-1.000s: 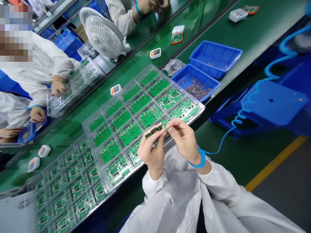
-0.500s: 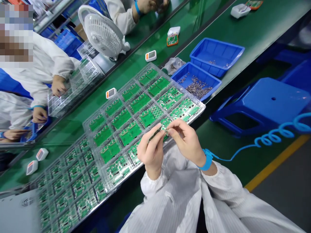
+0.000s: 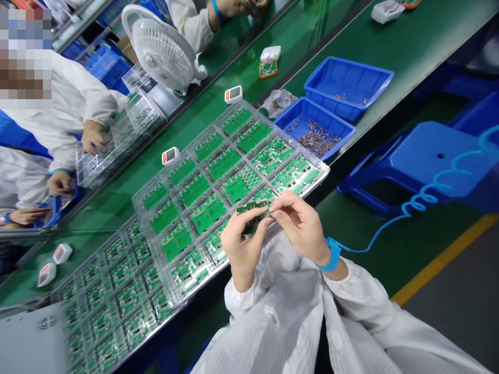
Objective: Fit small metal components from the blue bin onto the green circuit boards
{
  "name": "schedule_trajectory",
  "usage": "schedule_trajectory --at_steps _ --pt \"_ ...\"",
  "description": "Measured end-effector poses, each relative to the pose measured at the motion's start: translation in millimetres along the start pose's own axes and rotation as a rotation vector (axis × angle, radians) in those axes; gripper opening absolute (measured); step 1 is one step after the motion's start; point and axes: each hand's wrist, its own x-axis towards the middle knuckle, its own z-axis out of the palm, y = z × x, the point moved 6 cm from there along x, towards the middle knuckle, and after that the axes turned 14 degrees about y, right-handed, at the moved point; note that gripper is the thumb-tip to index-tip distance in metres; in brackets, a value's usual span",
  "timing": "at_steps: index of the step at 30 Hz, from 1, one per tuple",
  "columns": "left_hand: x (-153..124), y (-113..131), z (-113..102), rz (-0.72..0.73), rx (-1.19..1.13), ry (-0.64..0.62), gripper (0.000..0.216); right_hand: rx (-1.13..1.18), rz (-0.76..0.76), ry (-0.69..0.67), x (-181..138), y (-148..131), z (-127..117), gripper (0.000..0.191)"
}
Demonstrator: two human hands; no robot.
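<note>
Holding a green circuit board [image 3: 251,215] over a clear tray [image 3: 326,169]: left hand [image 3: 244,249], fingers [image 3: 255,224] closed on its edge; right hand [image 3: 300,226], fingers [image 3: 277,208] pinching a tiny metal part [image 3: 267,213] at its end. Every visible tray slot holds a board; blue bin [image 3: 338,144] of metal bits [image 3: 316,139] just beside.

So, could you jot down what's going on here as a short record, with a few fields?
Left hand: holds a circuit board
Right hand: pinches what looks like a tiny metal part at the board
Below hands: clear tray of green boards
Right wrist: blue strap with coiled cord
Nearby: blue bin of small metal parts
Others: a co-worker's hand on a similar tray across the belt
</note>
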Motion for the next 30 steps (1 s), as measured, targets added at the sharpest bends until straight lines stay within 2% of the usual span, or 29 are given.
schedule_trajectory --at_steps 4,11,19,23,30 --pt "-2 5 0 0.062 -0.012 -0.001 0.005 -0.009 -0.080 0.002 0 -6 -2 0.024" --pt "-5 9 1 0.163 0.034 0.010 0.014 -0.039 -0.134 0.027 0 -8 -4 0.023" --pt "-7 13 4 0.227 0.060 0.021 0.013 -0.067 -0.195 0.025 -1 -11 -5 0.019" --pt "-6 14 5 0.231 0.025 0.014 0.016 -0.072 -0.240 0.023 -1 -11 -6 0.007" --pt "-7 13 8 0.238 0.048 -0.003 0.020 -0.171 -0.395 0.037 0 -21 -8 0.008"
